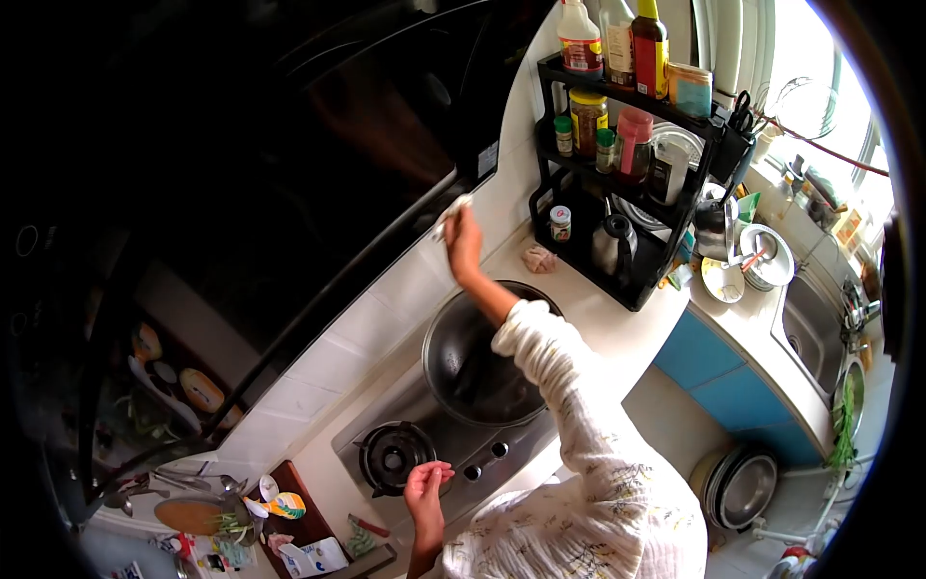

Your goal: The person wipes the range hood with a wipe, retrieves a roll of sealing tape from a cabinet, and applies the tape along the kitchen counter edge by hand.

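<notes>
My right hand (465,246) is raised, its fingers closed on a whitish cloth (451,214) that touches the lower edge of a glossy black range hood (367,227). Below that arm, a large dark wok (473,372) sits on the steel gas stove (453,454), partly covered by the sleeve. Near the free burner (396,457), my left hand (427,482) hovers with its fingers curled together and nothing visible in them.
A black rack (632,179) with bottles, jars and a steel kettle (613,243) stands right of the wok. A crumpled cloth (539,259) lies beside it. Bowls (721,280) and a sink (808,323) are farther right. A red-handled knife (368,526) and packets lie at lower left.
</notes>
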Available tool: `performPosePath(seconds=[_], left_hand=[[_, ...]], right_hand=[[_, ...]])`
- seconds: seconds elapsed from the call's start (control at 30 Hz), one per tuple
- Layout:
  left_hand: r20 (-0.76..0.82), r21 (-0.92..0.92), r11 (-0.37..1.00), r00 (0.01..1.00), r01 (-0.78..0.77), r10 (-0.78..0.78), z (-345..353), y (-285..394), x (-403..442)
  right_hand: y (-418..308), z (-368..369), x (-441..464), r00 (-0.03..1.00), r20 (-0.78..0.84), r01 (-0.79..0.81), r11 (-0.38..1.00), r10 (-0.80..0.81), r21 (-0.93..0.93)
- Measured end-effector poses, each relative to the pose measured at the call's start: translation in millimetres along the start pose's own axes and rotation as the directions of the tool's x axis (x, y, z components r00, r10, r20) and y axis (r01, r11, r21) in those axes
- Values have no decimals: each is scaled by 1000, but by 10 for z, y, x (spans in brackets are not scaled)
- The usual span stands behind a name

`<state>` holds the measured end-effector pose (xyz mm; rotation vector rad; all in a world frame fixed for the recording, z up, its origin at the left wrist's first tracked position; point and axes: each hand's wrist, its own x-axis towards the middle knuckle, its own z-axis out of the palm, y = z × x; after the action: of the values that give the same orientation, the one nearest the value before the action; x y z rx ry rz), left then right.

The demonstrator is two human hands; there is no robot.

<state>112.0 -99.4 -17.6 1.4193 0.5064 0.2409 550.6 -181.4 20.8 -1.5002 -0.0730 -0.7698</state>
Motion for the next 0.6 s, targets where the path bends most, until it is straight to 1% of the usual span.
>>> performPosePath(seconds=[0.03, 0.07, 0.13, 0.17, 0.2, 0.23, 0.27, 0.3, 0.33, 0.4, 0.43, 0.47, 0.53, 0.6], left_hand=[[22, -8, 1000, 1000, -2, 2, 23, -13, 36], [44, -16, 1000, 999, -2, 3, 46, -40, 68], [76, -29, 1000, 997, -7, 9, 85, -63, 86], [84, -37, 999, 996, -15, 18, 103, -59, 95], [87, -46, 999, 996, -25, 29, 94, -51, 96], [76, -29, 999, 996, -34, 36, 65, -46, 87], [63, -15, 999, 997, -42, 43, 36, -47, 80], [51, -2, 999, 997, -49, 49, 4, -52, 64], [31, -19, 999, 998, -48, 48, -48, -74, 51], [-3, -49, 998, 999, -48, 48, -164, -111, 51], [-25, -46, 998, 998, -52, 51, -186, -82, 41], [-30, -44, 997, 998, -65, 64, -206, -64, 40], [-45, -35, 995, 995, -89, 87, -254, -34, 31], [-59, -34, 997, 996, -62, 60, -291, -23, 13]], right_hand=[[-54, 69, -191, 988, 103, -112, 994, 112, -2], [-88, 146, -375, 986, 140, -103, 993, 94, 59], [-193, 157, -536, 981, 190, 9, 997, -25, 82], [-62, 192, -527, 975, 220, -84, 972, 35, 219], [72, 221, -489, 961, 261, -179, 920, 88, 349], [75, 102, -391, 931, 342, -270, 868, 126, 416], [69, 18, -315, 918, 357, -360, 747, 174, 560], [83, -82, -242, 902, 377, -410, 691, 210, 596], [115, -185, -170, 884, 398, -457, 631, 246, 627], [296, -311, -32, 828, 479, -545, 620, 291, 565], [481, -290, 15, 802, 474, -590, 606, 364, 533], [556, -303, 72, 762, 477, -646, 556, 437, 522], [704, -216, 246, 754, 447, -656, 526, 481, 541], [800, -55, 455, 813, 471, -581, 522, 341, 624]])
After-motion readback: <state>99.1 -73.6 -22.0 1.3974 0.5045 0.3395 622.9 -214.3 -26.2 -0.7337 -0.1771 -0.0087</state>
